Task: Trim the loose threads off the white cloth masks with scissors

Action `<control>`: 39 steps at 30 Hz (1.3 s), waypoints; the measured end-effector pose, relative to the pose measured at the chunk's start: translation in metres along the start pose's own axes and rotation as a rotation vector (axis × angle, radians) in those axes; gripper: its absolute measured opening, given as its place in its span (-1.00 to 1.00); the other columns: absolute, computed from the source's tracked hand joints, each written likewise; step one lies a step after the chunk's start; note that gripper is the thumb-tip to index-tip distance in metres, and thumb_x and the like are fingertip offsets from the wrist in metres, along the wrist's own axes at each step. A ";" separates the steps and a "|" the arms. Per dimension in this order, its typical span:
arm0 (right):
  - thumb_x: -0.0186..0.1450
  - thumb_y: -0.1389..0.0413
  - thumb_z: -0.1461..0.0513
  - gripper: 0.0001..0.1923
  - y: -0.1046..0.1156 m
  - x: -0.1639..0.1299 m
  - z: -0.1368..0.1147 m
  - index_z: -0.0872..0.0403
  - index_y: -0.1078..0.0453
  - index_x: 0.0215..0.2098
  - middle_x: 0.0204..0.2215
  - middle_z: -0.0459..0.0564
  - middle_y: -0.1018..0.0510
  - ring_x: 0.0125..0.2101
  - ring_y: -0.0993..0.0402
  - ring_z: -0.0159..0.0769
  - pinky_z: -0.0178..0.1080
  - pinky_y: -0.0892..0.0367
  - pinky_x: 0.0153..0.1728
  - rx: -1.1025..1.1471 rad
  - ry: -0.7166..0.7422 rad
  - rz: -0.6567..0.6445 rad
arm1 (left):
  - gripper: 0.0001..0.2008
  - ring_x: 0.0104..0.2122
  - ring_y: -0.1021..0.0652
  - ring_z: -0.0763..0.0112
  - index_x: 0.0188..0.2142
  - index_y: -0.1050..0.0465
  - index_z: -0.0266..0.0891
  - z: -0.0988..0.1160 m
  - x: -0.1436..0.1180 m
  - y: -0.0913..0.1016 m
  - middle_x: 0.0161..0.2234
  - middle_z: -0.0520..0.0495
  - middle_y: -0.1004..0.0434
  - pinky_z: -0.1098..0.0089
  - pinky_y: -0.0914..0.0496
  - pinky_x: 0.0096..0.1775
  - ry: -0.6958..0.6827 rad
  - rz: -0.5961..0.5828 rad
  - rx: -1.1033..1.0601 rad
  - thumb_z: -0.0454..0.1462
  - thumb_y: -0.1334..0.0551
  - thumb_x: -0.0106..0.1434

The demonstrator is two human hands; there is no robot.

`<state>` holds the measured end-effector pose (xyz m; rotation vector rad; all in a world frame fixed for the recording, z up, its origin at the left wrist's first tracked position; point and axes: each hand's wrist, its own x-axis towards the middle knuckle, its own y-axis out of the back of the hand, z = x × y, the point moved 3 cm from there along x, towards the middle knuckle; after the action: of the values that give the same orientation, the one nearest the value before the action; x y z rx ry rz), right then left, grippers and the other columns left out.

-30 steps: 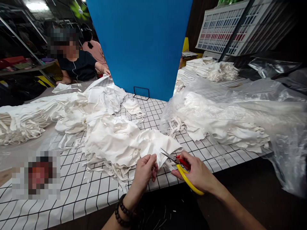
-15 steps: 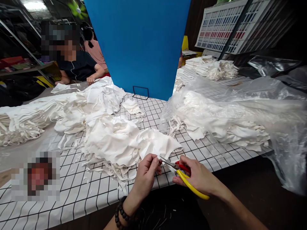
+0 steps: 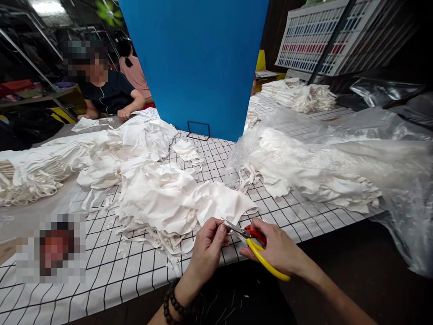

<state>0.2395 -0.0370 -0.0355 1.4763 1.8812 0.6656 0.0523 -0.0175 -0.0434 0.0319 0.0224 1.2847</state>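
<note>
My right hand (image 3: 275, 246) grips a pair of scissors (image 3: 267, 265) with one red and one yellow handle. Their slim metal blades point left, with the tips at the fingers of my left hand (image 3: 209, 243). Those fingers are pinched together at the near edge of a white cloth piece (image 3: 225, 201); the pinched bit is mostly hidden. Just beyond and to the left lies a heap of white cloth pieces (image 3: 155, 194) with thin straps trailing at its near side. A dark bead bracelet (image 3: 173, 301) circles my left wrist.
A checked tablecloth (image 3: 111, 275) covers the table. Clear plastic (image 3: 338, 155) drapes over more white cloth at right. A blue board (image 3: 199, 67) stands at the back, a stack of white crates (image 3: 314, 40) beyond. A co-worker (image 3: 108, 92) sits at far left.
The scissors and my right hand have shifted slightly left, with the blade tips closer over my left fingers. My left hand has barely moved.
</note>
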 end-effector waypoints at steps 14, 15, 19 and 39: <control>0.06 -0.26 -0.09 -0.53 -0.003 0.003 -0.004 -0.01 -0.14 -0.43 -0.59 -0.24 -0.32 -0.57 -0.16 -0.40 -0.34 -0.04 -0.55 0.037 0.042 -0.010 | -0.75 -0.44 -0.38 0.41 -0.36 -0.40 -0.24 0.001 -0.001 0.003 -0.44 -0.01 -0.36 0.42 -0.28 -0.35 -0.045 -0.032 0.100 -0.16 -0.09 0.37; 0.06 -0.26 -0.09 -0.53 -0.003 0.003 -0.004 -0.01 -0.14 -0.44 -0.59 -0.24 -0.32 -0.57 -0.16 -0.40 -0.34 -0.04 -0.55 0.036 0.046 -0.005 | -0.75 -0.44 -0.38 0.41 -0.36 -0.40 -0.24 0.000 -0.001 0.003 -0.44 -0.02 -0.36 0.41 -0.28 -0.35 -0.049 -0.030 0.103 -0.16 -0.09 0.37; 0.07 -0.26 -0.08 -0.54 -0.003 0.002 -0.006 -0.01 -0.12 -0.46 -0.59 -0.23 -0.32 -0.57 -0.17 -0.39 -0.34 -0.05 -0.55 0.030 0.044 0.016 | -0.75 -0.42 -0.38 0.41 -0.35 -0.40 -0.24 0.000 -0.002 0.002 -0.43 -0.02 -0.35 0.41 -0.27 -0.34 -0.058 -0.027 0.099 -0.17 -0.08 0.38; 0.07 -0.25 0.01 -0.53 -0.013 0.002 -0.008 -0.01 -0.02 -0.51 -0.66 -0.24 -0.23 -0.62 -0.07 -0.43 -0.32 0.00 -0.56 0.004 0.072 0.147 | -0.76 -0.44 -0.39 0.43 -0.36 -0.38 -0.26 -0.006 -0.003 -0.001 -0.41 -0.02 -0.37 0.42 -0.30 -0.36 -0.012 -0.015 -0.068 -0.17 -0.11 0.37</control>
<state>0.2248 -0.0384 -0.0397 1.6247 1.8413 0.7932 0.0518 -0.0210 -0.0492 -0.0191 -0.0318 1.2693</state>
